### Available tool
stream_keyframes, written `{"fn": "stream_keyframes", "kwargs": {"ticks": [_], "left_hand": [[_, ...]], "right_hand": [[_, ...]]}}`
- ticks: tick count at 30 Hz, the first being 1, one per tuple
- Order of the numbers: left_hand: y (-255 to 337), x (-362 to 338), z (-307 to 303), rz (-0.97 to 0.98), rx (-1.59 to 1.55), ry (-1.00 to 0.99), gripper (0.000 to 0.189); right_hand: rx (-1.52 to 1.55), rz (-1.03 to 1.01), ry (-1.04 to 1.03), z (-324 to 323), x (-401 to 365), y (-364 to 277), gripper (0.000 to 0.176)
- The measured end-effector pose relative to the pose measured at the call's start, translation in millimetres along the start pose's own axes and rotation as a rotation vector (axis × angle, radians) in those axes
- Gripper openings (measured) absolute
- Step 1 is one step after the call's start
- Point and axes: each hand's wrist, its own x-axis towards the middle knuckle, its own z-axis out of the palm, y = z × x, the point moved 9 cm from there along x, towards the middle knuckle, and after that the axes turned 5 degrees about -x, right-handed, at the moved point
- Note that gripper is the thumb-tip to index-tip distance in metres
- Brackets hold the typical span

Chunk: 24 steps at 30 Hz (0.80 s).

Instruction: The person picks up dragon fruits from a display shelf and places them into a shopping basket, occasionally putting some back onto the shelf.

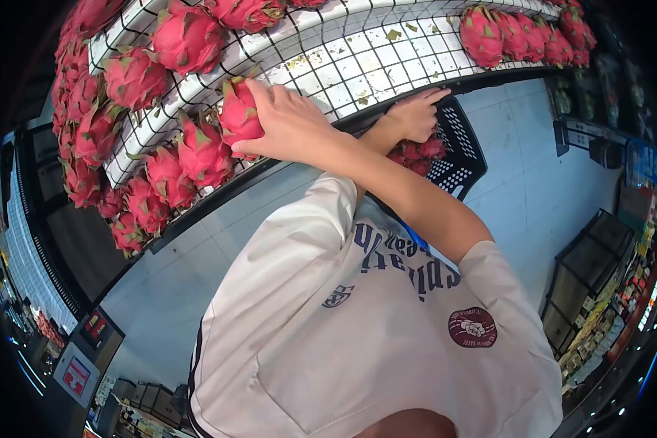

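My right hand (pixel 290 117) reaches across to the left, thumb and fingers spread around a pink dragon fruit (pixel 239 117) at the front of the wire-grid shelf (pixel 358 69). Under my right forearm, my left arm crosses the other way. My left hand (pixel 415 117) is at the near edge of a black perforated basket (pixel 460 139), its index finger stretched out and its other fingers curled at the rim. Several red dragon fruits (pixel 418 153) lie inside the basket, partly hidden by my right arm.
More dragon fruits (pixel 190 40) fill the stepped shelf at left, and another row (pixel 515 36) stands at upper right. Leaf scraps lie under the grid. Light tiled floor (pixel 515 146) shows beyond the basket. A dark rack (pixel 588 270) stands right, a screen (pixel 77 374) lower left.
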Motion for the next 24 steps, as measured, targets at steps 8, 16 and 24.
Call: {"fn": "stream_keyframes", "kwargs": {"ticks": [8, 16, 24], "left_hand": [[-5, 4, 2, 0.051, -0.114, 0.143, 0.025], [-4, 7, 0, 0.078, -0.140, 0.177, 0.017], [1, 10, -4, 0.095, -0.093, 0.188, 0.012]], "right_hand": [[0.303, 0.220, -0.146, 31, 18, 13, 0.112], [0.495, 0.102, 0.005, 3, 11, 21, 0.112], [1.159, 0.006, 0.100, -70, -74, 52, 0.104]]}}
